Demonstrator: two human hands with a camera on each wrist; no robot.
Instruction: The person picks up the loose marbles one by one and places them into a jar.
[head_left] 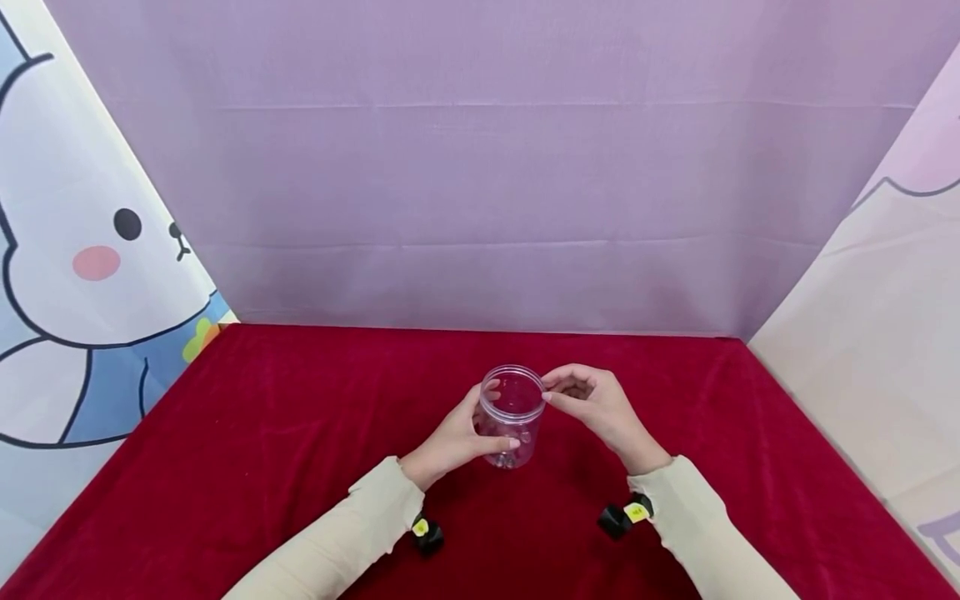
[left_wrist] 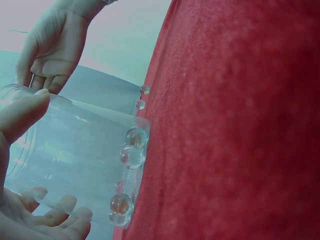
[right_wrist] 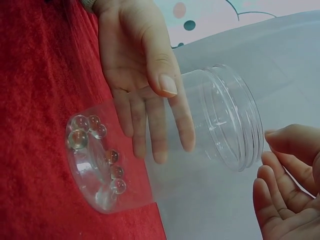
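A clear plastic jar (head_left: pixel 527 433) with a ridged, lidless rim stands on the red cloth, several glass marbles (right_wrist: pixel 78 138) at its bottom. Around its side my left hand (head_left: pixel 459 433) grips, thumb in front and fingers spread behind. My right hand (head_left: pixel 600 406) is at the jar's right rim, thumb and index fingertips close together beside the edge, the other fingers bent. Whether those fingertips hold anything, I cannot tell. In the left wrist view, two more small clear marbles (left_wrist: pixel 144 89) show outside the jar near the cloth's edge.
Red velvety cloth (head_left: pixel 300 433) covers the table. A plain lilac curtain (head_left: pixel 480 183) hangs behind it, and cartoon-printed cloths (head_left: pixel 97 292) stand at the left and right sides. Black wrist cameras (head_left: pixel 617 521) are strapped under both cream sleeves.
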